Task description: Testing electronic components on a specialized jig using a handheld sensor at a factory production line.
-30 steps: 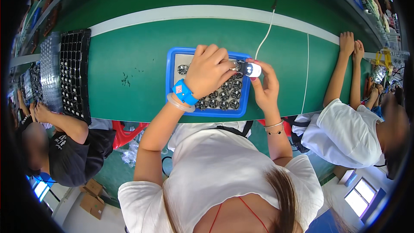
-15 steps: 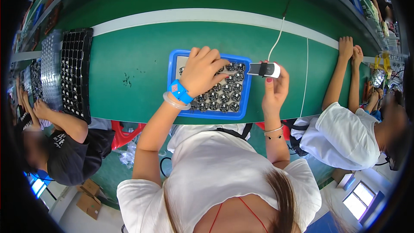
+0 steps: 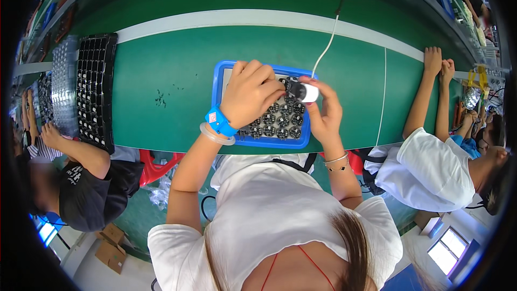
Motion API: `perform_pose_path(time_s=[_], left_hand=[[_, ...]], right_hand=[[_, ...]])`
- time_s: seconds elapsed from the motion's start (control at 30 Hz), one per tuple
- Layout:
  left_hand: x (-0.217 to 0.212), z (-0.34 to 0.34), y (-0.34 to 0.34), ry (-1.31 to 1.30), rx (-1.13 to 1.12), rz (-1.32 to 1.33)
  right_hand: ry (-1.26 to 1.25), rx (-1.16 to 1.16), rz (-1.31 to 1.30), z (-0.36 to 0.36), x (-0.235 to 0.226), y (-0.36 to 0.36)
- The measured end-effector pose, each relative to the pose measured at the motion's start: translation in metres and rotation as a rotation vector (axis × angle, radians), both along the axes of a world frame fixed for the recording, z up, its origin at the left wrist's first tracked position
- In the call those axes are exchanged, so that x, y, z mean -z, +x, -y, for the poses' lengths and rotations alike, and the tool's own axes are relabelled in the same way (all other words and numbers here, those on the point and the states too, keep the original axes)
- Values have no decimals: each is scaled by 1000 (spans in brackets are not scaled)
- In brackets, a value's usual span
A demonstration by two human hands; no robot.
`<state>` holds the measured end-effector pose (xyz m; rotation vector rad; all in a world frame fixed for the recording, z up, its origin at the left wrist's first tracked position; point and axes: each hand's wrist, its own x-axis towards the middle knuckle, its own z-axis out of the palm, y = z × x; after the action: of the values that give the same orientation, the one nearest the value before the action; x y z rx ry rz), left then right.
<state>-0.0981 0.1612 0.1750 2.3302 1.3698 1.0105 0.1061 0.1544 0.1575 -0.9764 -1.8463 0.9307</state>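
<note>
1. Blue tray (image 3: 217, 89) on green table (image 3: 161, 64), just before the torso; round black parts (image 3: 283, 121) rowed inside.
2. Right hand (image 3: 326, 112): fingers closed round white device (image 3: 308, 93) over tray's right side; dark piece at device's left end.
3. Left hand (image 3: 245, 97): above tray, fingers curled, tips near dark piece. Grip: cannot tell.
4. White cable (image 3: 327, 48) beyond, reaching pale strip (image 3: 242, 18).

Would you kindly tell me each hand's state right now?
Left hand: fingers bent over the blue tray; whether it holds anything cannot be told.
Right hand: holding a white corded tool.
</note>
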Motion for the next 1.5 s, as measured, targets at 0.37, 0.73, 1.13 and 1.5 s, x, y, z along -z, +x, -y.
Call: perform_pose_path(time_s=[0.37,0.73,1.13,1.5], left_hand=[[-3,0,8,65,25,15],[12,-3,2,16,-9,-75],[18,16,-2,-94,38,-112],[6,21,4,11,12,1]], right_hand=[[-6,17,-68,2,4,6],[-173,282,-434,13,14,1],[-126,41,-223,23,18,19],[-136,-21,-194,25,23,5]])
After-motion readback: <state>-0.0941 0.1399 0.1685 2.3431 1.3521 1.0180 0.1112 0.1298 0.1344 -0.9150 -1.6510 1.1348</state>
